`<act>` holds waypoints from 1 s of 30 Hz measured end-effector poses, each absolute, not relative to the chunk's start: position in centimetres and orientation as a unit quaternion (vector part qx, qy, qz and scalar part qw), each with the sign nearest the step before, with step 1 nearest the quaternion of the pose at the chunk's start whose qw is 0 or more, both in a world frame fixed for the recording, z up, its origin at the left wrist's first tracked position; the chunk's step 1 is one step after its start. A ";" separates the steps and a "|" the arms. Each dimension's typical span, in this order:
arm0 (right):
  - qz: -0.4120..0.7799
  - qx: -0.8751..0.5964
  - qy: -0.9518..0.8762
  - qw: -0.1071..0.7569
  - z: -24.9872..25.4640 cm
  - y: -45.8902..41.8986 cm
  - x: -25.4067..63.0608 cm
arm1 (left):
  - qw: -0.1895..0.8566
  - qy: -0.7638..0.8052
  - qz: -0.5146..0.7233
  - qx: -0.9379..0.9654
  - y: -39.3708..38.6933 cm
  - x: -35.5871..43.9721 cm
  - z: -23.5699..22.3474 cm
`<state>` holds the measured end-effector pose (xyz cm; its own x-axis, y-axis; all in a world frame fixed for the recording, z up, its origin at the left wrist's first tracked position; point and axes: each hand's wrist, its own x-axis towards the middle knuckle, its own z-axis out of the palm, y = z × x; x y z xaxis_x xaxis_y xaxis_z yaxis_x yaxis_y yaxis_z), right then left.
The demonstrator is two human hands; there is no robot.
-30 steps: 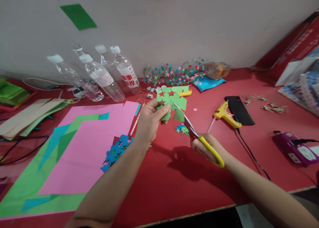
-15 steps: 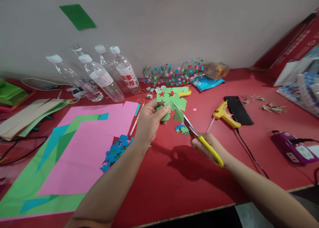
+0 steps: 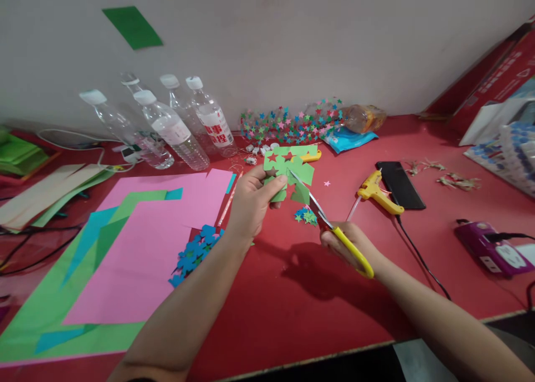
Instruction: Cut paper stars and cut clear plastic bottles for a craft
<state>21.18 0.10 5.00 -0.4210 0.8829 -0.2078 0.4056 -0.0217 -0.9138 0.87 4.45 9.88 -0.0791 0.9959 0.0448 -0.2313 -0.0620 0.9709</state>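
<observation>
My left hand [image 3: 254,195] pinches a light green sheet of paper [image 3: 303,173] between thumb and fingers, raised above the table. Star-shaped holes show in the paper. My right hand [image 3: 349,243] is closed round the yellow handles of a pair of scissors [image 3: 355,254]. The metal blades reach up and left into the green paper at its lower right part. Below the paper lies a small pile of blue and green paper stars [image 3: 307,216]. A heap of blue paper pieces [image 3: 196,254] sits beside my left forearm.
Pink paper [image 3: 142,259] and green sheets lie at left. Clear bottles [image 3: 179,134] stand along the wall; a star-covered bottle [image 3: 288,123] lies at the back. To the right are a yellow glue gun [image 3: 371,192], a black phone [image 3: 401,184] and a purple power strip [image 3: 493,248].
Both hands, the green paper and the scissors hold nearly the same pose. The whole view has shifted very slightly.
</observation>
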 end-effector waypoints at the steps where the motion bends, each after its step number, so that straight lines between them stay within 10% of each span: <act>1: 0.527 -0.483 -0.660 0.229 5.0 0.1 21.2 | 0.525 0.439 0.585 0.434 4.5 0.7 9.8; 30: 0.575 -0.456 -0.630 0.252 4.6 0.0 21.5 | 0.563 0.394 0.590 0.424 4.8 0.6 9.2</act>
